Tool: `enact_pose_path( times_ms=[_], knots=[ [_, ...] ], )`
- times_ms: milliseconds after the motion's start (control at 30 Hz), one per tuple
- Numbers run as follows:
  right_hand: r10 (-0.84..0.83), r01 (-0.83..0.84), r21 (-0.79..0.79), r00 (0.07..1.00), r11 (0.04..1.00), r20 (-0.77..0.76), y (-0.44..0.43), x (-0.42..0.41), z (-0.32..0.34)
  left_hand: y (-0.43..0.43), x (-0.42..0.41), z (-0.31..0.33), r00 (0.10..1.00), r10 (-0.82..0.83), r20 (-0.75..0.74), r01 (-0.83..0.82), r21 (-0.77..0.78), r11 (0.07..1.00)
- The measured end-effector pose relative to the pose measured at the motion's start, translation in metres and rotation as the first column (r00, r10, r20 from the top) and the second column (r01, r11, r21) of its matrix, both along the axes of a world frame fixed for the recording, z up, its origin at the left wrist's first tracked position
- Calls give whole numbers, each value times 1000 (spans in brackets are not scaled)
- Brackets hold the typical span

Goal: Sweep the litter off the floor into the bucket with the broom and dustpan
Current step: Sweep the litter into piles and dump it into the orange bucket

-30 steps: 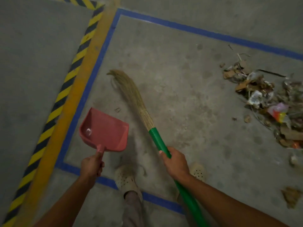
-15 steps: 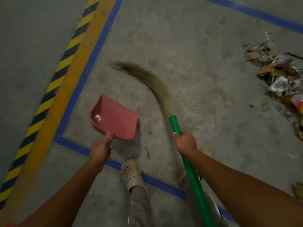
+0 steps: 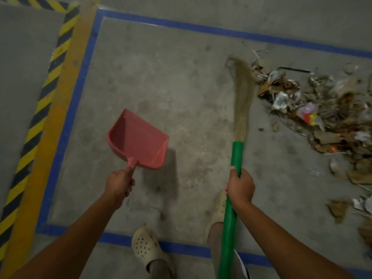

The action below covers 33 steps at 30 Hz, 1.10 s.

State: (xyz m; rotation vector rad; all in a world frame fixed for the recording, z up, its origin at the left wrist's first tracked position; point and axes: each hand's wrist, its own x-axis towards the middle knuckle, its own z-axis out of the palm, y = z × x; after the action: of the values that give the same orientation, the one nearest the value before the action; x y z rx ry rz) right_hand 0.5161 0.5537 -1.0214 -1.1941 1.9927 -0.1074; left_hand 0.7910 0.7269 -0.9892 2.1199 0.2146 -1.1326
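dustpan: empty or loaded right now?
Empty. The dustpan shows only bare red inside, gripped by the left hand; the litter lies on the floor beside the broom.

Left hand (image 3: 120,184), right hand (image 3: 240,187) — fists (both)

The dustpan (image 3: 138,141) is left of the broom (image 3: 236,158), its handle in the left hand (image 3: 118,184) and its mouth facing away from the person. The broom runs forward through the right hand (image 3: 240,188), and its bristles lie along the left edge of the litter pile (image 3: 322,109) on the floor (image 3: 181,87). Loose scraps (image 3: 338,208) lie nearer, at right. A taped border line (image 3: 80,97) frames this area, with hazard tape (image 3: 40,109) outside it at left. The left shoe (image 3: 145,246) stands on the near line.
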Motion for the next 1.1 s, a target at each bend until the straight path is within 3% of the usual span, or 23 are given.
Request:
enact_pose_path(
  times_ms=[133,267,567,767,900,1033,1100],
  knots=[
    [181,-183,65,983,981,35,-23,0,8,-49,-10,2,999,-45,8,44,15,999],
    [229,-230,125,973,965,29,-55,-8,15,-98,-30,5,997,-70,32,69,36,997],
    [47,-65,96,983,993,180,-142,-21,23,-239,-38,14,974,-222,45,223,-9,975],
    [70,-113,281,985,953,156,-204,11,-8,-310,-24,-13,942,-336,17,336,1,942],
    [-138,104,384,989,917,61,-234,7,-46,-347,-6,-39,901,-433,-22,433,54,900],
    [-324,329,353,943,876,-73,-251,-27,-68,-379,7,-51,871,-491,-30,492,71,868],
    [-473,483,293,874,825,-108,-260,-50,-67,-396,9,-51,853,-522,-29,522,68,850]
  ],
)
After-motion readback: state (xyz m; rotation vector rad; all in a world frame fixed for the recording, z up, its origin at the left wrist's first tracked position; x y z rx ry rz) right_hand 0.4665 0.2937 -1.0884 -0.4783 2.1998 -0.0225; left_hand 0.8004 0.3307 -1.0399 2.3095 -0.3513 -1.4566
